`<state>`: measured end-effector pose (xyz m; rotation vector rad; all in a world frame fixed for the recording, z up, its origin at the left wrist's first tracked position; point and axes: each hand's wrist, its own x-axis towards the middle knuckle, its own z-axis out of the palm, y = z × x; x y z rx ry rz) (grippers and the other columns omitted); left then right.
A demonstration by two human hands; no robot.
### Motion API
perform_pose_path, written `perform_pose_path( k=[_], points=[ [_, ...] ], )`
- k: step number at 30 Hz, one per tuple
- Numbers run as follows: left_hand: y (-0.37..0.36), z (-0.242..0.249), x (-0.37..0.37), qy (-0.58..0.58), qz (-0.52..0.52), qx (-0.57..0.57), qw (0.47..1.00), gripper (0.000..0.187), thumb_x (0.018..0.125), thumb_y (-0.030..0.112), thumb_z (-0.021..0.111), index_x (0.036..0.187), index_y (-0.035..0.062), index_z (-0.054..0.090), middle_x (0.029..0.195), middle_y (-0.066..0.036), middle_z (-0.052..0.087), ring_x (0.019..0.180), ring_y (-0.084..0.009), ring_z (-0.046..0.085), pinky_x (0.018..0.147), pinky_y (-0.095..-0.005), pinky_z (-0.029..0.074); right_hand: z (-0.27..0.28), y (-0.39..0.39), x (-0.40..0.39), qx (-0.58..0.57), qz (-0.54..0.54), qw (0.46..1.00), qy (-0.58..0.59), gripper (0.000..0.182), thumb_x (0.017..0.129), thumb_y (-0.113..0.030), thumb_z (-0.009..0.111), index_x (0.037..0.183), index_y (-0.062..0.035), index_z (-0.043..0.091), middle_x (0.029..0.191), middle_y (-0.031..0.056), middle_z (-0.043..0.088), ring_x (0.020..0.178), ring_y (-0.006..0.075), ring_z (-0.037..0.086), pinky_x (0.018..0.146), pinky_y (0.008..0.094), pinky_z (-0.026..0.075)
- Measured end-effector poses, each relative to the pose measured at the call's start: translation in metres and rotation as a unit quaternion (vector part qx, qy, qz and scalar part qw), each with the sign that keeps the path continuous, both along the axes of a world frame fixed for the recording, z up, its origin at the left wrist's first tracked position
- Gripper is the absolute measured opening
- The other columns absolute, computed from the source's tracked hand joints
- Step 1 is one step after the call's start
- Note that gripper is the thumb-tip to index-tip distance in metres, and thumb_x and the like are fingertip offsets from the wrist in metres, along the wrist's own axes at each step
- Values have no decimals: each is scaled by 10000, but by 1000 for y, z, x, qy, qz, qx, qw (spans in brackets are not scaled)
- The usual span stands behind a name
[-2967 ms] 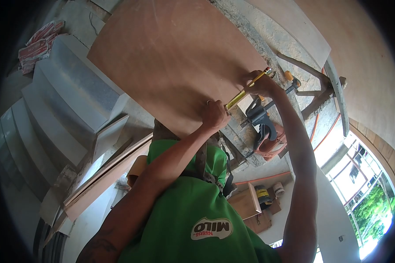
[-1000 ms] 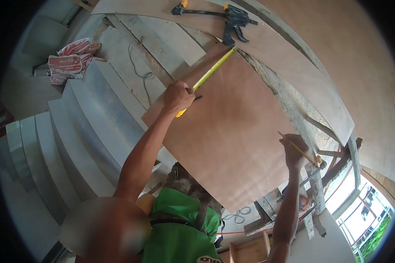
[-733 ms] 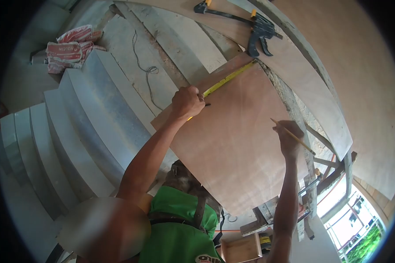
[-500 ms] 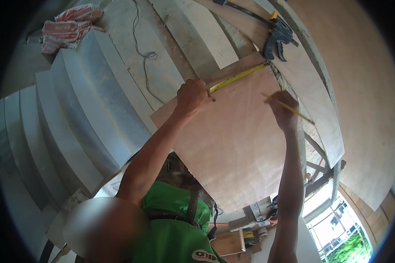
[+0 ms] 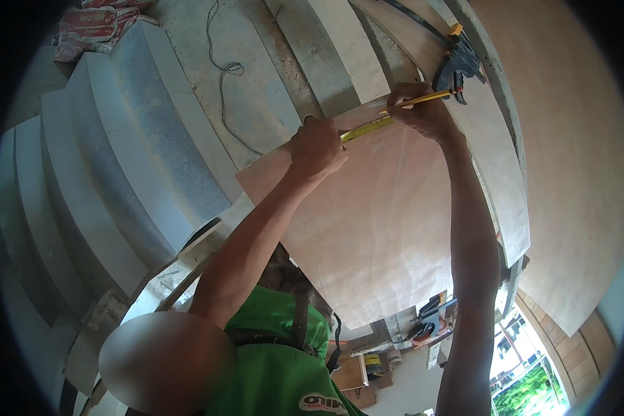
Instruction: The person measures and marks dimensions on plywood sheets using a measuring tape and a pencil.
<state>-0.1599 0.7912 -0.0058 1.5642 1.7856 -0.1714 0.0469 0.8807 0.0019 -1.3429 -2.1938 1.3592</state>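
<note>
A yellow tape measure [image 5: 365, 130] is drawn out along the far edge of a thin plywood sheet [image 5: 374, 222]. My left hand [image 5: 319, 145] is closed round the tape's case, which is mostly hidden under the fingers. With my right hand [image 5: 423, 114] I pinch a yellow pencil [image 5: 423, 99], its tip at the sheet's far edge beside the tape. That hand covers the tape's far end. Just beyond it lies a black bar clamp [image 5: 457, 66] with an orange part, on a neighbouring curved board [image 5: 496, 145].
Curved, stepped grey surfaces [image 5: 128, 132] run down the left. A thin cable [image 5: 223, 90] lies on the slab, with red and white sacks [image 5: 93, 28] at upper left. Another large plywood sheet [image 5: 568, 139] stands at right. Below are several tools and a wooden box [image 5: 350, 374].
My right hand has moved up and left with the pencil, from over the sheet to the tape at its edge. My left hand still grips the tape measure. The camera view has shifted slightly.
</note>
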Motion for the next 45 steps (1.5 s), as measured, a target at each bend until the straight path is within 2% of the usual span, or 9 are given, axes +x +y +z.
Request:
perform_pose_path(
  k=[3,6,10,18,29,45],
  points=[
    [0,0,-1,0,-9,11,1000,333,773,269,714,913,-29,665,955,-244,582,862,-373,653,725,-431,550,3,3,-1,-35,12,999,-17,113,722,-118,669,763,-18,639,751,49,631,755,136,586,692,290,460],
    [0,0,-1,-3,-18,8,1000,335,786,263,697,921,-41,657,951,-246,580,864,-380,652,724,-435,550,-10,4,1,-37,13,999,-2,150,703,-156,659,769,-23,641,722,59,632,690,165,585,667,316,460],
    [1,1,0,0,-10,19,1000,322,779,227,689,902,-68,649,946,-254,579,851,-387,652,713,-441,552,-23,4,6,-44,19,999,-9,177,698,-177,659,780,-22,645,732,63,639,692,164,587,669,318,462],
    [2,3,-2,-8,-19,23,1000,323,762,215,700,888,-78,649,928,-267,585,839,-392,656,704,-436,556,-13,1,3,-96,-13,995,-32,188,698,-186,656,795,-25,651,753,59,646,708,146,588,679,300,463],
    [2,3,-1,-10,1,18,1000,404,729,246,764,924,-85,640,935,-263,590,857,-396,655,727,-435,557,-13,-3,4,-98,-16,995,-13,179,700,-179,665,811,-38,662,774,53,652,731,144,600,695,293,467],
    [4,4,-1,-6,2,7,1000,324,768,214,709,898,-77,650,922,-270,587,851,-402,653,729,-440,547,-16,1,5,-89,4,996,-22,161,694,-182,666,777,-45,649,740,53,646,690,154,587,670,304,459]
  ],
)
